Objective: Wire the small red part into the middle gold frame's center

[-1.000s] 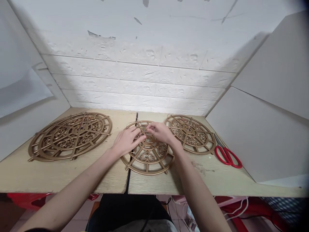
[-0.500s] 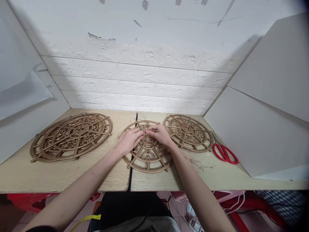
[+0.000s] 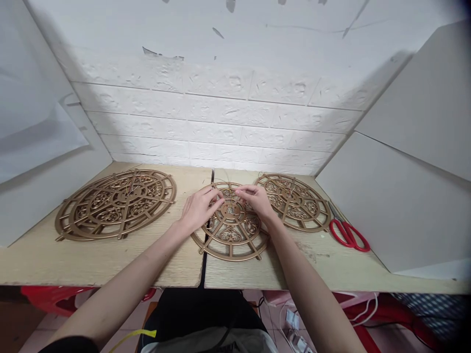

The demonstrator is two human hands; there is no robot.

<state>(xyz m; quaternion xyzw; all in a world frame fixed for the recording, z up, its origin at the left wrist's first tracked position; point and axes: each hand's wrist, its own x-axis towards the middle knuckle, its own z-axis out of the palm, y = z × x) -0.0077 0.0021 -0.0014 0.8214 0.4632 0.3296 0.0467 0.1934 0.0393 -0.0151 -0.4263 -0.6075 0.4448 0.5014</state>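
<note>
A round bronze-coloured openwork medallion (image 3: pixel 230 252) with scrollwork lies flat in front of me, and thin wires (image 3: pixel 231 198) rise from its hub. To the left of the hub is my left hand (image 3: pixel 200 208), thumb and fingertips brought together; whatever is between them is too small to make out. My right hand (image 3: pixel 256 200) pinches a thin wire above the hub's right side. A short gap separates the two hands. Parts of the medallion's rim are hidden beneath my hands and right forearm.
Overlapping medallions (image 3: pixel 117 201) of the same kind lie at left, with wires at their centre. Another medallion (image 3: pixel 298 203) is at right, beside red-handled scissors (image 3: pixel 349 235). White panels (image 3: pixel 412 196) and a brick-patterned wall (image 3: pixel 221 117) enclose the wooden table (image 3: pixel 176 264), which has a dark seam.
My hands, together over the hub before, have moved apart, the left to the left and the right to the right. The hub now shows between them. The view has shifted slightly.
</note>
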